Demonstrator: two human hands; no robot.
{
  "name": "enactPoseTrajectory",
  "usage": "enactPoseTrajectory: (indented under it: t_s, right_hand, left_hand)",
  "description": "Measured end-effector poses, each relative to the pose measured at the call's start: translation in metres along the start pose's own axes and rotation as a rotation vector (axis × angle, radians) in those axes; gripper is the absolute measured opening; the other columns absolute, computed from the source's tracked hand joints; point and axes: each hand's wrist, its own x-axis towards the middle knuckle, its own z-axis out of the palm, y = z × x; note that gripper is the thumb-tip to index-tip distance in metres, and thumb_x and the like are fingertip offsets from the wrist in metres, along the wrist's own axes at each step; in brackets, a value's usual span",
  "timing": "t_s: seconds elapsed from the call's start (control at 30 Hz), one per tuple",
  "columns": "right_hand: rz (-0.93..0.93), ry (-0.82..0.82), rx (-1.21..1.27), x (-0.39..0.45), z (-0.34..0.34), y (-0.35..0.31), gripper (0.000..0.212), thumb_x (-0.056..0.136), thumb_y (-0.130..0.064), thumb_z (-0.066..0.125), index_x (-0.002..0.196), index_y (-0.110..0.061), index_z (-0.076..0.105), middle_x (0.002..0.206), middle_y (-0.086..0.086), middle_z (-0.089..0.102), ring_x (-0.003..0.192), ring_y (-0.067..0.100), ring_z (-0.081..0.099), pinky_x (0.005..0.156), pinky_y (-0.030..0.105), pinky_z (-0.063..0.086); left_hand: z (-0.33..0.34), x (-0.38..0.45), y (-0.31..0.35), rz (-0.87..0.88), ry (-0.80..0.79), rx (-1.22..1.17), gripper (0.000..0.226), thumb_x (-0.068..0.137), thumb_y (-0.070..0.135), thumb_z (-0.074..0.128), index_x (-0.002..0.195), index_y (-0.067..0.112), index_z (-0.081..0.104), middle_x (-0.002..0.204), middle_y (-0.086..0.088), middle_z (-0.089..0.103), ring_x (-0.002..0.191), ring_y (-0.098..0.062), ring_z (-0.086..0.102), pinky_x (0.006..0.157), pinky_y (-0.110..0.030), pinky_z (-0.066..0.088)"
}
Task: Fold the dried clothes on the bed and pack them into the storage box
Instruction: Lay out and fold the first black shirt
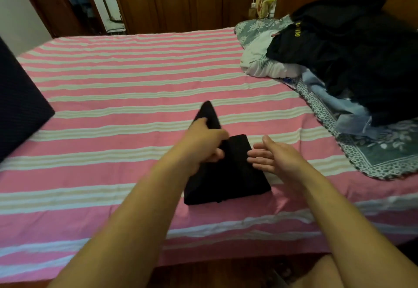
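Grip of the left hand [204,144] pinches a raised flap of the black garment [226,174]; right hand [274,156] hovers wide beside it.
Folding underway near the bed's [113,97] front edge; next, likely lay the flap flat.

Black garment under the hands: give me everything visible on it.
The black garment is plain dark cloth, folded into a compact, roughly rectangular bundle lying on the pink striped sheet near the bed's front edge. One end is lifted to a point. The left hand grips that raised flap; the right hand, fingers straight, is at its right edge. No print or seams discernible.
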Motion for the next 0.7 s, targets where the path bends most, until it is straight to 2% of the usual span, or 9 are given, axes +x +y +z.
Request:
enactPoseTrajectory:
  t_s: [0.07, 0.13, 0.17, 0.23, 0.33, 0.4, 0.47, 0.53, 0.7]
  right_hand:
    - [0.072, -0.027, 0.01, 0.005, 0.0, 0.005, 0.052, 0.104, -0.05, 0.042, 0.117, -0.005, 0.064, 0.105, 0.013, 0.072, 0.09, 0.024, 0.069, 0.071, 0.028, 0.053]
    - [0.09, 0.0, -0.048, 0.011, 0.003, 0.013, 0.051, 0.1, -0.049, 0.051, 0.112, -0.002, 0.067, 0.09, 0.01, 0.067, 0.076, 0.021, 0.061, 0.06, 0.026, 0.045]
    - [0.073, 0.031, -0.112, 0.013, 0.006, 0.016, 0.044, 0.098, -0.045, 0.057, 0.104, -0.003, 0.07, 0.084, 0.006, 0.066, 0.07, 0.018, 0.06, 0.059, 0.026, 0.047]
    - [-0.018, 0.09, -0.32, 0.018, 0.013, 0.018, 0.034, 0.091, -0.04, 0.068, 0.096, -0.007, 0.074, 0.086, 0.001, 0.072, 0.074, 0.019, 0.067, 0.073, 0.038, 0.058]
    - [-0.174, 0.192, -0.686, 0.014, 0.027, 0.011, 0.029, 0.092, -0.03, 0.068, 0.114, -0.013, 0.071, 0.102, 0.001, 0.07, 0.101, 0.024, 0.067, 0.084, 0.032, 0.051]
    - [-0.177, 0.249, -0.658, 0.011, 0.03, 0.009, 0.019, 0.092, -0.022, 0.065, 0.108, -0.014, 0.073, 0.097, 0.001, 0.07, 0.098, 0.025, 0.067, 0.082, 0.033, 0.053]
    - [-0.151, 0.277, -0.636, 0.011, 0.026, 0.012, 0.016, 0.091, -0.02, 0.066, 0.104, -0.015, 0.073, 0.098, 0.003, 0.073, 0.096, 0.026, 0.068, 0.084, 0.038, 0.056]
    - [-0.138, 0.286, -0.757, 0.011, 0.025, 0.014, 0.024, 0.094, -0.021, 0.064, 0.116, -0.015, 0.07, 0.11, 0.005, 0.071, 0.104, 0.028, 0.065, 0.085, 0.033, 0.051]
    - [-0.197, 0.4, -1.024, 0.014, 0.034, 0.026, 0.029, 0.1, -0.019, 0.055, 0.128, -0.013, 0.06, 0.128, 0.009, 0.058, 0.118, 0.031, 0.054, 0.089, 0.036, 0.043]
  left_hand:
    - [0.035, 0.011, -0.012, -0.019, -0.055, 0.006, 0.07, 0.097, 0.017, 0.06, 0.158, 0.02, 0.026, 0.094, -0.01, 0.066, 0.061, -0.018, 0.068, 0.059, -0.033, 0.057]
    - [0.029, 0.018, -0.032, 0.054, 0.123, 0.184, 0.06, 0.095, 0.018, 0.056, 0.153, 0.016, 0.04, 0.109, -0.009, 0.069, 0.086, -0.023, 0.072, 0.078, -0.039, 0.06]
    - [0.015, 0.018, -0.045, 0.093, 0.245, 0.313, 0.054, 0.093, 0.018, 0.054, 0.147, 0.016, 0.048, 0.114, -0.008, 0.069, 0.096, -0.025, 0.069, 0.084, -0.039, 0.057]
    - [-0.017, 0.013, -0.073, 0.1, 0.372, 0.442, 0.046, 0.094, 0.022, 0.052, 0.14, 0.017, 0.057, 0.123, -0.006, 0.067, 0.105, -0.023, 0.065, 0.083, -0.033, 0.049]
    - [-0.032, 0.002, -0.108, 0.033, 0.27, 0.391, 0.046, 0.103, 0.022, 0.052, 0.148, 0.018, 0.048, 0.134, -0.004, 0.057, 0.113, -0.02, 0.06, 0.084, -0.031, 0.045]
    - [-0.03, -0.001, -0.126, 0.126, 0.176, 0.433, 0.05, 0.102, 0.034, 0.053, 0.151, 0.025, 0.045, 0.134, 0.002, 0.055, 0.119, -0.015, 0.059, 0.09, -0.028, 0.047]
    - [-0.025, 0.002, -0.136, 0.207, 0.167, 0.516, 0.057, 0.1, 0.046, 0.054, 0.154, 0.032, 0.039, 0.145, 0.001, 0.043, 0.131, -0.012, 0.048, 0.107, -0.026, 0.039]
    - [-0.014, 0.006, -0.138, 0.241, 0.188, 0.631, 0.059, 0.101, 0.048, 0.051, 0.156, 0.037, 0.034, 0.162, 0.001, 0.023, 0.147, -0.018, 0.026, 0.121, -0.031, 0.023]
    - [0.026, 0.012, -0.133, 0.231, 0.049, 1.064, 0.056, 0.103, 0.061, 0.025, 0.157, 0.052, 0.013, 0.17, 0.007, -0.01, 0.154, -0.026, -0.019, 0.126, -0.047, 0.0]
